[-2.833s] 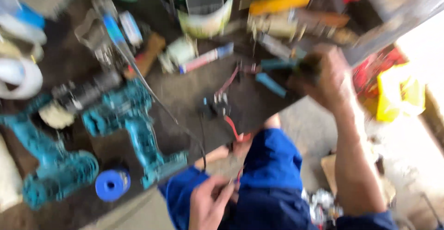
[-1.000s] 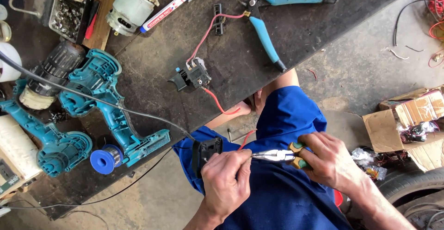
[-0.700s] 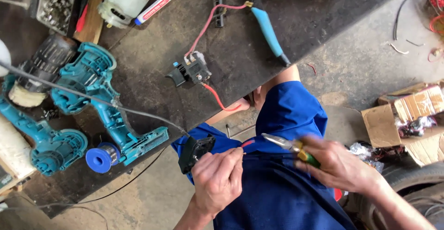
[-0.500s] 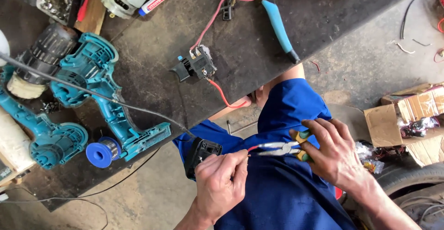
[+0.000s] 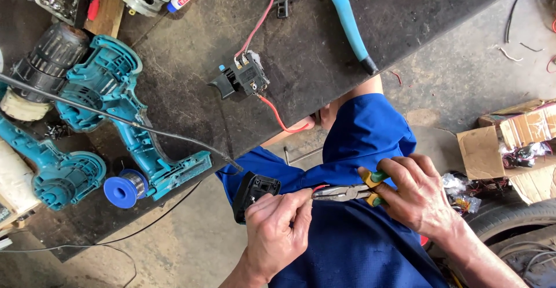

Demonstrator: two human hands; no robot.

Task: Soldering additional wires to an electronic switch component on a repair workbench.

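Note:
My left hand [image 5: 278,230] holds a black switch part [image 5: 253,193] over my blue-trousered lap, pinching a short red wire that comes off it. My right hand [image 5: 417,195] grips needle-nose pliers [image 5: 347,192] with green and yellow handles; their jaws close on the red wire's end beside my left fingertips. On the dark workbench [image 5: 324,68] above lies another black trigger switch [image 5: 243,81] with red wires running off it.
A teal drill housing half [image 5: 124,114], a second teal half [image 5: 46,166], a blue solder spool [image 5: 123,188], a motor armature [image 5: 43,68] and a blue-handled tool [image 5: 352,27] lie on the bench. Cardboard boxes [image 5: 509,143] stand on the concrete floor at right.
The view drifted so the bench slid up and left. My right hand brought the pliers level, and their jaws now meet the red wire at my left fingers.

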